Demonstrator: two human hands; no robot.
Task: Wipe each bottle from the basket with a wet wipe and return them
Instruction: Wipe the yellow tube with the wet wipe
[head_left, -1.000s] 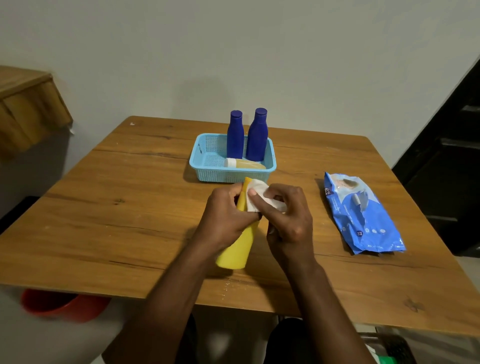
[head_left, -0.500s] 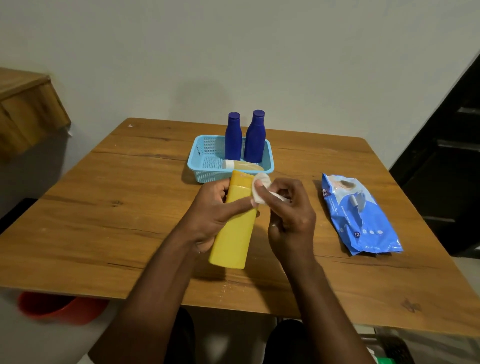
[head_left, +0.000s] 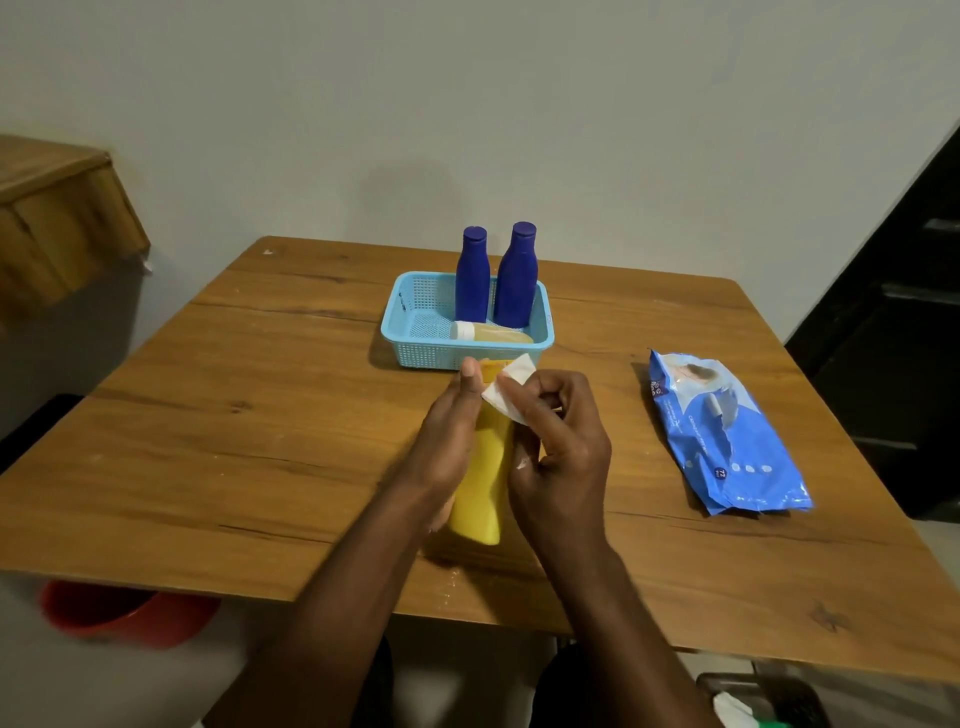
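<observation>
Yellow bottle (head_left: 480, 478) sits gripped in the left hand (head_left: 449, 436); the right hand (head_left: 558, 447) pinches the wipe (head_left: 506, 395). Best to turn the bottle, wiping every side, then the far-end cap.

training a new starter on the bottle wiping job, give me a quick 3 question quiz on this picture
1. True or false: two dark blue bottles stand upright in the basket.
2. Which hand grips the yellow bottle? A. the left hand B. the right hand C. neither
3. Fill the gap: the pack of wipes lies on the table to the ______ of the basket.

Key
1. True; a small pale bottle also lies on its side in front of them.
2. A; the right hand pinches the white wipe against the bottle's top.
3. right
</observation>
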